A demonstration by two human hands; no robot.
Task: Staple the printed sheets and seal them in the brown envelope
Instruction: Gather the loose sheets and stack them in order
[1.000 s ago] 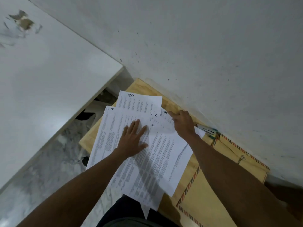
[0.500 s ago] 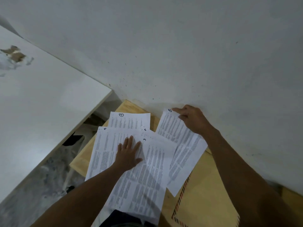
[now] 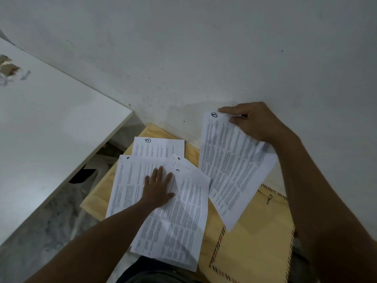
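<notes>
Head view: right hand fingers pinch sheet "1" at its top corner; left hand, fingers spread, lies flat on sheets marked 2–5. Striped-edged brown envelope lies on wooden surface below the right fingers.

On the small light wooden table, the fanned pile of white printed sheets lies left, under the flat left hand. Right of it, the right hand holds the single white printed sheet marked one, whose near end overlaps the brown striped-edge paper envelope, near right. The white wall stands behind.
</notes>
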